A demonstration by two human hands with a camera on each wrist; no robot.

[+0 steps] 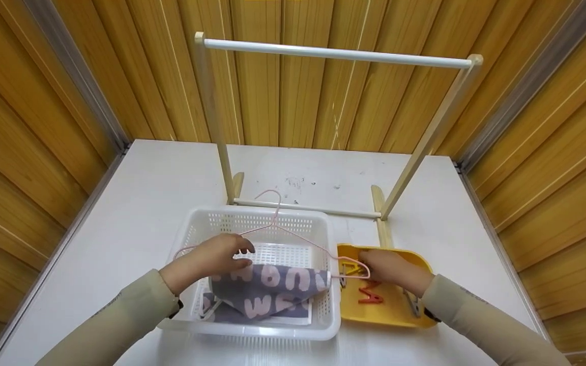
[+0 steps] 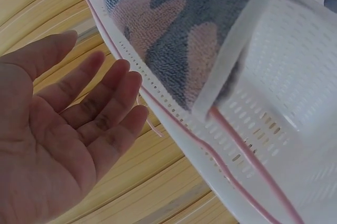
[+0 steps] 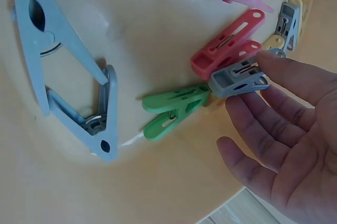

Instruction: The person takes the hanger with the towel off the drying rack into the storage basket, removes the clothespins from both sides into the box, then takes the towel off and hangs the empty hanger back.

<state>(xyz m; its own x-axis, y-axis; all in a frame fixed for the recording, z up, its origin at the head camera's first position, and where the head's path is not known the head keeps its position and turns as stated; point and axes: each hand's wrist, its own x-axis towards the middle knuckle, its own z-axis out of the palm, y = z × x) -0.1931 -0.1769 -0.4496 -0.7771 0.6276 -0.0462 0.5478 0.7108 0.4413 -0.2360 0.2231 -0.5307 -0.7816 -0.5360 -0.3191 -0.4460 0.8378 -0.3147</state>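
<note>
A grey-blue towel (image 1: pixel 285 292) with pink letters hangs over the lower bar of a pink wire hanger (image 1: pixel 275 213), which lies across a white basket (image 1: pixel 265 333). My left hand (image 1: pixel 219 256) hovers over the basket's left part, beside the towel. Its fingers are loosely bent around nothing, as the left wrist view shows. Inside a yellow tray (image 1: pixel 374 315), my right hand (image 3: pixel 300 134) pinches a grey clothespin (image 3: pixel 237 77) between thumb and forefinger. Near it lie a red clothespin (image 3: pixel 226 45), a green clothespin (image 3: pixel 176 109) and light-blue clothespins (image 3: pixel 58 40).
A wooden rack with a white top bar (image 1: pixel 339 52) stands behind the basket, its right foot (image 1: pixel 384 234) reaching to the tray's back edge. Wood-patterned walls (image 1: pixel 303 101) enclose the white table (image 1: pixel 171 168) at the back and sides.
</note>
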